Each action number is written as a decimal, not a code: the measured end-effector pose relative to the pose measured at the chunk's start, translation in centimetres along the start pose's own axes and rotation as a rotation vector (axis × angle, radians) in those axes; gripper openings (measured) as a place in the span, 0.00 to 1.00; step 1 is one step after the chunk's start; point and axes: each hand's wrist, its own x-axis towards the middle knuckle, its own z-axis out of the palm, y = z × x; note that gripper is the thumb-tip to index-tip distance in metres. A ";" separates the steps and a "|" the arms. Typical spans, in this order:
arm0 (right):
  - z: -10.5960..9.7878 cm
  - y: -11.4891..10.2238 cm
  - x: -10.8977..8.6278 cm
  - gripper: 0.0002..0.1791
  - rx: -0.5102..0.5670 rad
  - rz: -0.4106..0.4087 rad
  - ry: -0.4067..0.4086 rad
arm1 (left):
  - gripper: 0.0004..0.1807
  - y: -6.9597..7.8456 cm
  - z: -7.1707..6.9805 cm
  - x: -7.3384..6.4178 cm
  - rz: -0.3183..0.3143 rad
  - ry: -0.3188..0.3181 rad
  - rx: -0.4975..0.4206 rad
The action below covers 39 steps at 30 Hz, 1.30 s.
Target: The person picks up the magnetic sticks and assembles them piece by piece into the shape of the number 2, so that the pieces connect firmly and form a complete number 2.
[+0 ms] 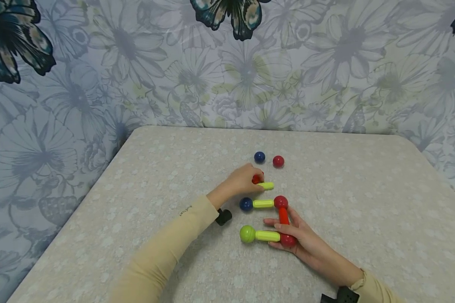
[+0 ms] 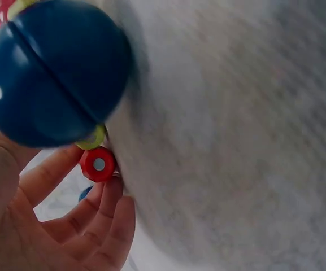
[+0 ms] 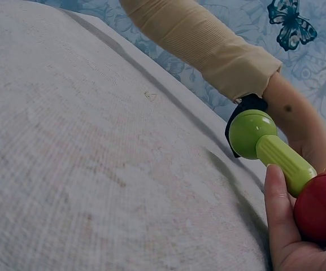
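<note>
My left hand point(image 1: 243, 179) reaches past the blue ball end of a magnetic construction and curls its fingers at a red magnetic rod point(image 2: 99, 164). Right beside that rod lies a loose yellow-green rod point(image 1: 267, 185), partly covered by the hand. My right hand point(image 1: 309, 244) grips the U-shaped construction at its red connecting rod point(image 1: 283, 216) and near red ball point(image 1: 288, 240). A yellow-green rod point(image 3: 286, 164) runs from that ball to a green ball point(image 3: 252, 134). The far arm joins a red ball point(image 1: 281, 202), another yellow-green rod point(image 1: 263, 203) and a blue ball point(image 2: 58, 73).
Beyond my left hand, a loose blue ball point(image 1: 259, 157) and a loose red ball point(image 1: 278, 161) lie on the pale patterned tabletop point(image 1: 364, 202). A wall with flowers and butterflies point(image 1: 246, 84) stands behind the table's far edge.
</note>
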 end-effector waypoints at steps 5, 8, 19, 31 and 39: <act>0.0 0.0 0.0 0.42 0.006 -0.001 0.001 | 0.07 -0.6 -0.1 0.3 -0.009 0.067 0.011; 0.1 -0.1 -0.1 0.42 0.008 0.002 0.010 | 0.03 -1.1 -0.2 0.5 -0.044 0.100 0.043; 0.2 0.0 0.0 0.42 0.003 0.003 0.027 | 0.06 -2.9 -1.1 -0.2 -0.129 0.176 -0.119; 0.2 -0.1 0.3 0.43 0.015 0.030 0.063 | 0.04 -4.1 -2.2 -3.9 -0.119 0.227 -0.589; 0.2 -0.2 0.3 0.44 0.017 0.034 0.088 | 0.21 -3.8 -3.3 -9.0 -0.139 0.102 -0.909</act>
